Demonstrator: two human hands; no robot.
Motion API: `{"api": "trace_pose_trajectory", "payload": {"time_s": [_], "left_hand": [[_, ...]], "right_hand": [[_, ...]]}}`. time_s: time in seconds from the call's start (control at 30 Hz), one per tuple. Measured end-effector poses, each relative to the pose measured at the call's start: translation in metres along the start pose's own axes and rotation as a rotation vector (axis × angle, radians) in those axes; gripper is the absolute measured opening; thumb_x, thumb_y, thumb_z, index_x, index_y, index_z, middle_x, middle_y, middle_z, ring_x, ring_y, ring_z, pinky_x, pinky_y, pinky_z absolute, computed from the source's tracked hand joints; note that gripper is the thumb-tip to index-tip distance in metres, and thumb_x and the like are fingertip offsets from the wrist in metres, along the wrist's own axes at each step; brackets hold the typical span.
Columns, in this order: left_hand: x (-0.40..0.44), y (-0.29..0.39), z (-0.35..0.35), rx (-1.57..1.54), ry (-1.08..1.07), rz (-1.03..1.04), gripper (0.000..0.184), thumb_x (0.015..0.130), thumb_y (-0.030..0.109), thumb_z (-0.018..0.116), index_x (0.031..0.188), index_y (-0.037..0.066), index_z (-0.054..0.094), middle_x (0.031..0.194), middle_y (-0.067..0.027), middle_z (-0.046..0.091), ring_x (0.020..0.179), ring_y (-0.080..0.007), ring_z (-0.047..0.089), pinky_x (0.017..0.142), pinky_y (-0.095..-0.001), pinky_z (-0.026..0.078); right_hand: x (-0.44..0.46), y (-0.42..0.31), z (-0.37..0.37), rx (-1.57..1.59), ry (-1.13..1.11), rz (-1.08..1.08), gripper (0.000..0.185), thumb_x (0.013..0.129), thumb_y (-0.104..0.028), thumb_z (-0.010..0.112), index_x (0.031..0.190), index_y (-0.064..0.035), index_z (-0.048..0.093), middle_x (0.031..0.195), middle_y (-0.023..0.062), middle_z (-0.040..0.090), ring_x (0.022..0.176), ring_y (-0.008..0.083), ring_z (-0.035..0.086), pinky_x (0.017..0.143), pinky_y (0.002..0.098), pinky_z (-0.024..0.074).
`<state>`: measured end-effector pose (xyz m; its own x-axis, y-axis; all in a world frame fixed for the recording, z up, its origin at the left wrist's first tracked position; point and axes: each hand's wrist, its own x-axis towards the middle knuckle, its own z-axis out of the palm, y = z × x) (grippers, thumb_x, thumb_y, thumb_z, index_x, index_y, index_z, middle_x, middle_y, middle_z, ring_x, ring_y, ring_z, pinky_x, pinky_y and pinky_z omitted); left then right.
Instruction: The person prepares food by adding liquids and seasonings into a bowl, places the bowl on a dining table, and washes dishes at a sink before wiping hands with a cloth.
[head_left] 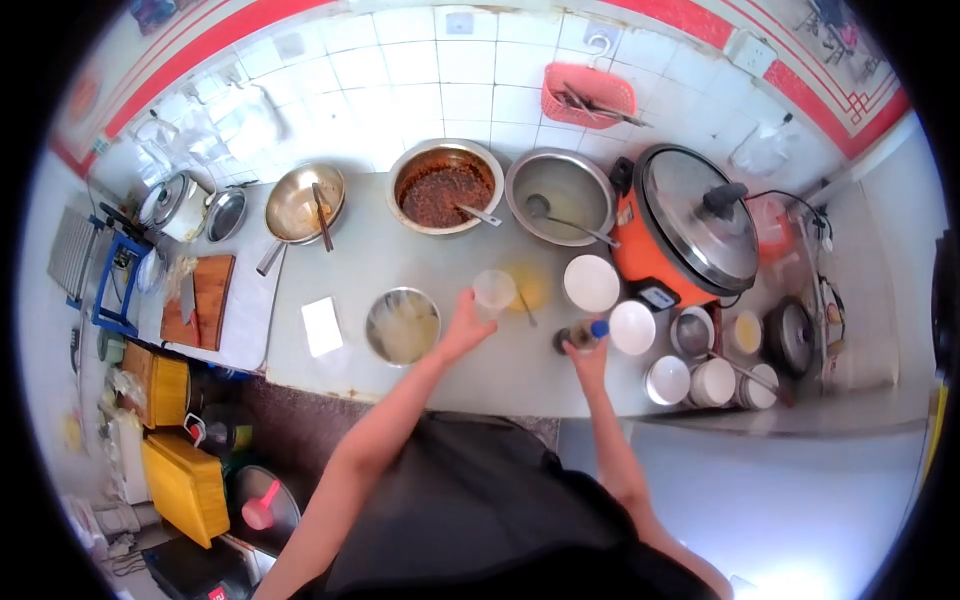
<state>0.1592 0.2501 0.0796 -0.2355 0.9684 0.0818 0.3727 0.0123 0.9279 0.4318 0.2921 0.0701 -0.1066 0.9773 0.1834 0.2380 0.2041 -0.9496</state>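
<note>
My left hand [468, 328] is closed on a translucent plastic cup [494, 289] above the middle of the metal counter. Right behind the cup sits a yellow bowl [532, 287] with a spoon [527, 309] in it, partly covered by the cup. My right hand [587, 358] is wrapped around a small dark bottle with a blue cap [599, 329], which lies tilted near the counter's front. Beside that hand stand a white bowl [632, 328] and another white bowl [591, 283]. Left of my left hand is a steel bowl [402, 327] with pale contents.
At the back stand a pot of red sauce [445, 190], a steel basin with a ladle [560, 190] and an orange cooker [690, 225]. Stacked bowls [712, 383] crowd the right. A knife lies on a cutting board [212, 290] at left. A pink basket [590, 92] hangs behind.
</note>
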Motion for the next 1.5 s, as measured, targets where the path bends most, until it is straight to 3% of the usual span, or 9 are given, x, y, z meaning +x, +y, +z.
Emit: {"api": "trace_pose_trajectory", "payload": {"time_s": [0.2,0.27,0.57,0.8,0.93,1.13,1.2,1.3,1.5], "left_hand": [[-0.027,0.003,-0.008,0.051,-0.072,-0.069,0.059,0.062,0.005,0.066,0.114,-0.004,0.038,0.112,-0.0214,0.041,0.11,-0.036,0.042,0.098,-0.0395,0.036],[-0.035,0.001,-0.011,0.089,-0.097,-0.06,0.059,0.062,0.004,0.065,0.113,-0.003,0.038,0.112,-0.022,0.041,0.11,-0.037,0.041,0.098,-0.04,0.036],[-0.048,0.007,-0.013,0.226,-0.175,-0.026,0.057,0.063,0.002,0.063,0.114,-0.002,0.039,0.115,-0.0225,0.041,0.113,-0.0405,0.04,0.098,-0.0428,0.036],[-0.051,0.022,-0.017,0.183,-0.15,-0.078,0.058,0.064,0.004,0.065,0.116,-0.002,0.04,0.117,-0.023,0.041,0.113,-0.039,0.042,0.097,-0.0419,0.037],[-0.056,0.024,-0.024,0.13,-0.105,-0.086,0.061,0.066,0.007,0.067,0.119,-0.002,0.039,0.119,-0.0219,0.041,0.114,-0.0356,0.042,0.099,-0.0402,0.036],[-0.066,0.031,-0.034,-0.075,0.067,-0.017,0.056,0.062,0.008,0.066,0.111,-0.002,0.04,0.109,-0.0208,0.041,0.105,-0.0338,0.044,0.094,-0.0397,0.037],[-0.065,0.033,-0.039,-0.078,0.149,0.0,0.056,0.062,0.007,0.066,0.111,-0.002,0.039,0.11,-0.0203,0.04,0.104,-0.0328,0.044,0.093,-0.0395,0.037],[-0.072,0.037,-0.05,-0.059,0.145,-0.081,0.065,0.069,0.01,0.071,0.122,-0.002,0.035,0.116,-0.0188,0.041,0.115,-0.0327,0.042,0.101,-0.0388,0.033],[-0.073,0.047,-0.059,0.117,0.359,0.011,0.079,0.067,0.011,0.076,0.129,-0.005,0.029,0.122,-0.0222,0.035,0.118,-0.0371,0.038,0.101,-0.0417,0.032]], "right_hand": [[0.007,-0.049,0.027,0.028,0.084,-0.01,0.062,0.072,-0.007,0.071,0.127,-0.0035,0.044,0.114,0.0121,0.052,0.105,0.0266,0.052,0.093,0.0382,0.0402],[0.013,-0.08,0.015,-0.605,-0.09,-0.323,0.069,0.064,0.0,0.069,0.128,-0.008,0.046,0.104,0.0131,0.05,0.102,0.0309,0.049,0.092,0.0418,0.038],[0.018,-0.152,0.002,-1.168,-0.28,-0.661,0.058,0.066,0.007,0.055,0.118,-0.0188,0.055,0.097,0.0137,0.048,0.096,0.0336,0.045,0.09,0.046,0.034],[0.009,-0.091,-0.002,-0.756,-0.103,-0.4,0.069,0.056,0.003,0.069,0.121,-0.0136,0.053,0.105,0.0131,0.052,0.1,0.0319,0.049,0.091,0.0425,0.0375],[0.008,-0.031,0.008,-0.116,0.216,0.034,0.068,0.065,-0.005,0.077,0.126,-0.0023,0.045,0.115,0.0119,0.055,0.106,0.0258,0.054,0.094,0.0359,0.0423],[-0.025,0.009,0.025,0.175,0.302,0.054,0.079,0.073,-0.012,0.078,0.135,0.0034,0.031,0.129,0.019,0.041,0.111,0.0269,0.049,0.096,0.0373,0.0419],[-0.048,-0.002,0.032,-0.09,0.37,0.532,0.065,0.075,-0.012,0.076,0.129,0.0032,0.041,0.121,0.0155,0.049,0.104,0.0235,0.054,0.092,0.0338,0.0448],[-0.078,-0.072,0.069,0.055,-0.162,0.227,0.037,0.078,-0.012,0.072,0.109,0.0001,0.055,0.096,0.0074,0.058,0.08,0.0136,0.056,0.073,0.0267,0.0477],[-0.045,-0.186,0.143,0.024,-0.357,-0.009,0.015,0.084,-0.004,0.061,0.098,-0.0011,0.056,0.07,0.0043,0.056,0.062,0.0105,0.052,0.06,0.0252,0.0441]]}}
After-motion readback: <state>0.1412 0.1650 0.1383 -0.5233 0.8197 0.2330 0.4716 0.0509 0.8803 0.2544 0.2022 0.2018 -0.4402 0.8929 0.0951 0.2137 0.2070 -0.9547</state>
